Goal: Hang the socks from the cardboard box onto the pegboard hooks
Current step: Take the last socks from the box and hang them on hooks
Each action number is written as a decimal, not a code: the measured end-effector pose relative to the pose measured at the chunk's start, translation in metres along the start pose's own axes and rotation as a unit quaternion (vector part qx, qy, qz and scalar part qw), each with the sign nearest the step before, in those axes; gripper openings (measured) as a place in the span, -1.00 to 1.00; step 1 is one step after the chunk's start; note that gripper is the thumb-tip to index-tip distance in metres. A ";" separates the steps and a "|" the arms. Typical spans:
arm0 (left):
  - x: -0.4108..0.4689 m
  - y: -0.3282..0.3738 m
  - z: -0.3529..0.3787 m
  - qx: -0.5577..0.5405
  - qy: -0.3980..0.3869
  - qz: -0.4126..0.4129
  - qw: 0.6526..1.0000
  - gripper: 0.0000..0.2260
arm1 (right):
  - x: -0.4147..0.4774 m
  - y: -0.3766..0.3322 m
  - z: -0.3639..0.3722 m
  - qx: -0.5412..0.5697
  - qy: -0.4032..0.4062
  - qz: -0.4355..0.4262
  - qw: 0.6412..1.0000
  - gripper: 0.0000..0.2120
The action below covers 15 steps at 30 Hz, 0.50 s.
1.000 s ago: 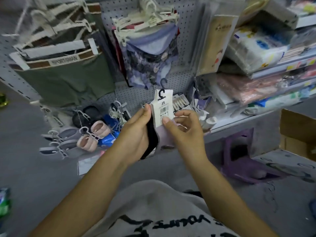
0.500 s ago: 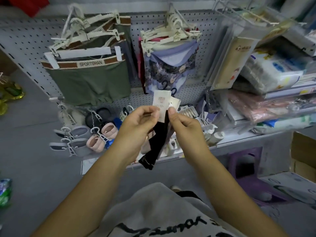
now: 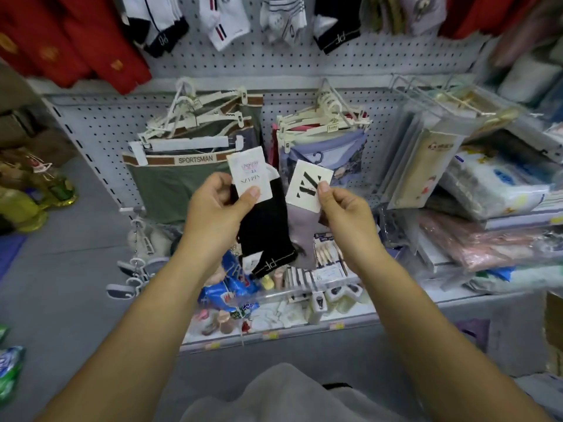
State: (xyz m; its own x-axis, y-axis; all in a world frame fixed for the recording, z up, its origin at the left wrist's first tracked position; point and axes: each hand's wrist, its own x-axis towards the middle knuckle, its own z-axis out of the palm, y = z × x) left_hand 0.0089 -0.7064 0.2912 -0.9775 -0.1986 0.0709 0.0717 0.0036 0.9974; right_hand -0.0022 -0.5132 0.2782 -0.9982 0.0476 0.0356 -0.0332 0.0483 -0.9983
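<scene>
Head view: the left hand (image 3: 217, 214) pinches the black sock (image 3: 265, 229) by its card label, and the right hand (image 3: 344, 214) pinches the mauve sock (image 3: 300, 236) likewise, both in front of the pegboard (image 3: 304, 63). Both socks look light and limp. The stiff label, with its small hook, seems the sensible hold.

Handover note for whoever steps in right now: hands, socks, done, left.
Left hand: pinching the card tag of the black socks, which hang below it.
Right hand: pinching the tag of the mauve socks, small hook at the top of the tag.
Both pairs are held apart in front of the pegboard, neither on a hook.
Done: the two pairs are separated. Other socks already hang along the top row.
Left: hang both pairs. The cardboard box is not clearly in view.
</scene>
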 end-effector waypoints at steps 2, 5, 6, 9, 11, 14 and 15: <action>0.009 0.012 -0.005 0.021 0.000 0.021 1.000 -0.86 | 0.013 -0.009 -0.001 -0.020 0.000 -0.018 1.000 -0.37; 0.022 0.028 -0.010 0.050 0.007 0.051 0.997 -0.84 | 0.029 -0.025 -0.002 -0.040 -0.001 -0.046 0.998 -0.31; 0.026 0.033 -0.011 0.051 0.009 0.060 0.997 -0.85 | 0.033 -0.031 -0.001 -0.044 0.001 -0.052 0.998 -0.32; 0.038 0.046 -0.011 0.046 0.010 0.079 0.996 -0.85 | 0.043 -0.046 -0.001 -0.051 0.010 -0.069 0.996 -0.36; 0.046 0.054 -0.008 0.037 0.002 0.089 0.995 -0.85 | 0.048 -0.056 -0.003 -0.050 0.016 -0.079 0.995 -0.41; 0.057 0.068 0.001 0.024 -0.009 0.098 0.995 -0.87 | 0.055 -0.071 -0.005 -0.032 0.025 -0.086 0.995 -0.61; 0.061 0.072 0.005 0.019 -0.006 0.099 0.995 -0.88 | 0.059 -0.074 -0.007 -0.024 0.026 -0.090 0.995 -0.66</action>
State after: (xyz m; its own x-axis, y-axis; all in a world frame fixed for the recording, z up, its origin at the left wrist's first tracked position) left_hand -0.0464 -0.7131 0.3676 -0.9471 -0.1795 0.2661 0.2557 0.0790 0.9635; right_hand -0.0586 -0.5069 0.3544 -0.9725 0.0857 0.2167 -0.2071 0.1089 -0.9722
